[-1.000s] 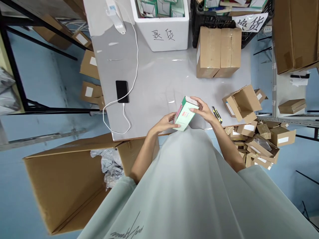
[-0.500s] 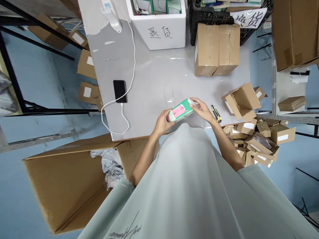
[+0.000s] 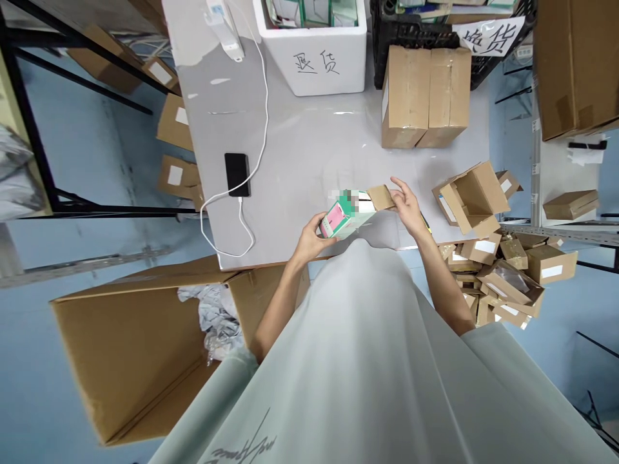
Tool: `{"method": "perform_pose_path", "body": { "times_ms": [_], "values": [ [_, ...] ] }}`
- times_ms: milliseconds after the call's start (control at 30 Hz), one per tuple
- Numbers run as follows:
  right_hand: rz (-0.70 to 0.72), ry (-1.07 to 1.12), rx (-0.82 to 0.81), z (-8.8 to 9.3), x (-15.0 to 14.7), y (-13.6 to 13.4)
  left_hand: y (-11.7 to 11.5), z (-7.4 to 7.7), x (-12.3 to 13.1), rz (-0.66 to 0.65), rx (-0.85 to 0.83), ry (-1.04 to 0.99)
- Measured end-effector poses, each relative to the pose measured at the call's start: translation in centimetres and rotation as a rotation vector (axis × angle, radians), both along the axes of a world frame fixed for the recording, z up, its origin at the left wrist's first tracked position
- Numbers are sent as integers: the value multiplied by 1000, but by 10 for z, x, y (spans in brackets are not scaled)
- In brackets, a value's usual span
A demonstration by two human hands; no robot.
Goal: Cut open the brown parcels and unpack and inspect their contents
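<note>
My left hand [image 3: 309,240] is closed around the left end of a small green and white carton [image 3: 338,220] with a pink picture on its face. A blurred patch covers part of its top. From the carton's right end sticks a piece of brown cardboard [image 3: 381,197]; whether it is a flap or an insert I cannot tell. My right hand [image 3: 405,205] pinches the outer edge of that piece, with its index finger raised. Behind my right wrist a yellow and black utility knife [image 3: 426,223] lies mostly hidden on the table.
A phone [image 3: 236,174] with a white cable lies on the grey table [image 3: 309,142]. A white foam box [image 3: 329,61], two taped cartons [image 3: 425,96] and a black crate [image 3: 406,32] stand behind. An opened box [image 3: 471,196] sits right; a large carton [image 3: 140,361] stands lower left.
My right hand has moved right and now holds the brown cardboard out from the carton's end, where that end was covered before. The carton has turned in my left hand.
</note>
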State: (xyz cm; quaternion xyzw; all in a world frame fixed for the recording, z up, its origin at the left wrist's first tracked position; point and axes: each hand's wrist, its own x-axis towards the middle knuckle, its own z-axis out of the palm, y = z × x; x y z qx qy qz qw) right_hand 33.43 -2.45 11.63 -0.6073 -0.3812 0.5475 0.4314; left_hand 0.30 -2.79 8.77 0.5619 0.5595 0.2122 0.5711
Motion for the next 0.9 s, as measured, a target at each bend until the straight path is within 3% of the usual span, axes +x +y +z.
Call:
{"method": "perform_pose_path", "body": {
  "times_ms": [267,433,700,900],
  "values": [
    [72,-256,168,17,-14,-9,-1,9,4,35,12,-29],
    [120,-216,284,35,-23,-8,2,8,3,25,31,26],
    [175,-215,221,46,-19,-6,6,10,-2,-10,85,70],
    [206,-187,246,43,-23,-6,9,9,-2,-13,118,124]
  ]
}}
